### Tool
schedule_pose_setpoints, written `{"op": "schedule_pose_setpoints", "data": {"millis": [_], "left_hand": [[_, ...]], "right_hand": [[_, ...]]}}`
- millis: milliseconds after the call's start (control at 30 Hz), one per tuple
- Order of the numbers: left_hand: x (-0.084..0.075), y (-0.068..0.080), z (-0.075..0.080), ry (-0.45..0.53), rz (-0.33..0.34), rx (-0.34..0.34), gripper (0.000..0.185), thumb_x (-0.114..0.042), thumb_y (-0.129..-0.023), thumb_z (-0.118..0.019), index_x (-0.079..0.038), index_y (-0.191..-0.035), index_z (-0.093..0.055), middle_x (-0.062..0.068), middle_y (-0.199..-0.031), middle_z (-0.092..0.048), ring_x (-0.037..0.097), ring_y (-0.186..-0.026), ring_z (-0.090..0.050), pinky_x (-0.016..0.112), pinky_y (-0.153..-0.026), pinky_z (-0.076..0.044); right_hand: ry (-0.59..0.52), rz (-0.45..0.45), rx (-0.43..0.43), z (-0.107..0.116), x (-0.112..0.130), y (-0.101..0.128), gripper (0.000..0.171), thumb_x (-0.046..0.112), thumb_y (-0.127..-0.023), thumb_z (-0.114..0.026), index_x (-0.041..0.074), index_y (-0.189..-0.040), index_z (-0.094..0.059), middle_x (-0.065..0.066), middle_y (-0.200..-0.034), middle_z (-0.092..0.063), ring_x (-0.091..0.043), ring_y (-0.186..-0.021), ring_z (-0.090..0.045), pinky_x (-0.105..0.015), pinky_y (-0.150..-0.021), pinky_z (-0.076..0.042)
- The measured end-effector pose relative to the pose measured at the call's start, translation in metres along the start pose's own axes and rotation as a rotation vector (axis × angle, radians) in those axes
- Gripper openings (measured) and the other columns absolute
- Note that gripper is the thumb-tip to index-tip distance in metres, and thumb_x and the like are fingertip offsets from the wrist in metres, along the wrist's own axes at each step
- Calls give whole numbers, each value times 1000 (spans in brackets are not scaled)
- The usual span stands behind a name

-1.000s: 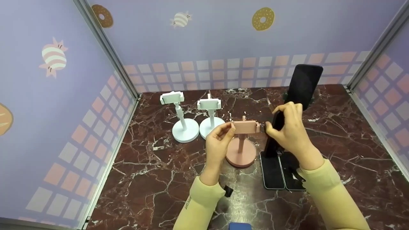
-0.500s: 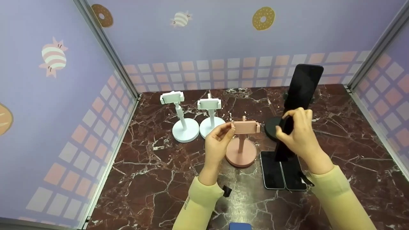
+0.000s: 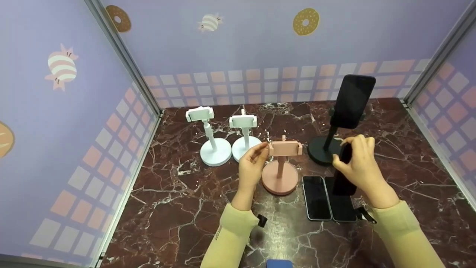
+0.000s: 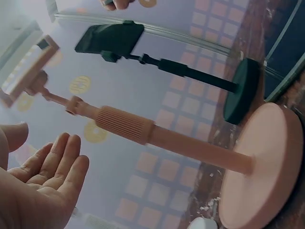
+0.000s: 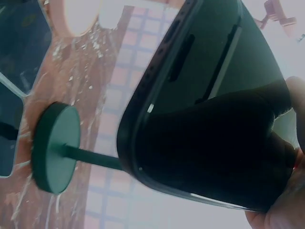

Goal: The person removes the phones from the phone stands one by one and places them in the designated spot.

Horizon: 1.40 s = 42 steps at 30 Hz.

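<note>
My right hand [image 3: 360,165] pinches a black smartphone [image 3: 343,186] by its edges, tilted upright over the flat phones. Its dark glossy screen fills much of the right wrist view, with the fingers at its right end. My left hand [image 3: 250,167] is beside the left end of the clamp on a pink phone stand [image 3: 279,180]. In the left wrist view its fingers [image 4: 62,162] are loosely bent, apart from the pink stand, and hold nothing. The pink stand's clamp carries no phone. Behind it to the right, a black phone stand [image 3: 319,150] holds an upright phone [image 3: 353,100].
Two white phone stands, a left one [image 3: 215,154] and a right one [image 3: 243,122], stand at the back left. Two phones, a left one [image 3: 317,201] and a right one [image 3: 343,210], lie side by side. A blue object [image 3: 279,264] shows at the front edge. Patterned walls [image 3: 260,44] enclose the marble-look table.
My right hand has moved right and toward me with the smartphone, uncovering the black stand's base and post. The left hand's fingers have come slightly away from the pink clamp.
</note>
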<state>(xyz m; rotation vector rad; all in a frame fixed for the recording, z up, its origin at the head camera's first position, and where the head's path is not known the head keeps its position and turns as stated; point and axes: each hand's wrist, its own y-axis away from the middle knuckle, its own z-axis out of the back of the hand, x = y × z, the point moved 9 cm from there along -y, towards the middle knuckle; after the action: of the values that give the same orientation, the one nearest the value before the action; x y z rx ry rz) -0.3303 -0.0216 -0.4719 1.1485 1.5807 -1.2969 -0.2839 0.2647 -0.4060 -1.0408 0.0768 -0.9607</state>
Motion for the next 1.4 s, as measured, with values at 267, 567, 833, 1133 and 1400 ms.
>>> {"op": "schedule_pose_setpoints", "data": {"millis": [267,567,833,1133,1400], "left_hand": [[34,-5,-9,-119,122,60,51,3,-86,-79,13,-133,-61,31,-130,-66,41,-121,-67,35,-103,-57],[39,-6,-25,-250,27,148,42,-2,-85,-80,11,-124,-68,31,-124,-69,44,-117,-68,47,-103,-57],[40,-6,-30,-318,12,151,34,-6,-86,-81,9,-115,-72,28,-114,-74,39,-110,-73,30,-93,-61],[34,-8,-28,-438,-64,101,27,-11,-82,-85,6,-102,-77,22,-102,-78,34,-96,-77,26,-85,-62],[32,-8,-27,-501,-78,73,24,-15,-82,-85,4,-96,-78,19,-96,-79,29,-92,-77,25,-82,-62]], "right_hand": [[13,-51,31,-1,-16,11,34,0,-73,-71,-9,-100,-54,-25,-91,-50,-40,-87,-31,-41,-77,-23],[73,-87,95,-4,-33,22,34,0,-74,-72,-11,-100,-52,-28,-92,-51,-40,-86,-33,-45,-76,-23],[146,-201,166,-7,-53,34,37,-1,-73,-75,-9,-101,-52,-25,-95,-51,-40,-90,-34,-42,-67,-31],[170,-235,248,-14,-70,44,35,1,-76,-75,-6,-101,-52,-24,-95,-52,-38,-89,-35,-41,-63,-32],[167,-342,379,-23,-90,57,35,7,-79,-74,-4,-104,-52,-24,-100,-54,-37,-92,-36,-44,-60,-36]]}}
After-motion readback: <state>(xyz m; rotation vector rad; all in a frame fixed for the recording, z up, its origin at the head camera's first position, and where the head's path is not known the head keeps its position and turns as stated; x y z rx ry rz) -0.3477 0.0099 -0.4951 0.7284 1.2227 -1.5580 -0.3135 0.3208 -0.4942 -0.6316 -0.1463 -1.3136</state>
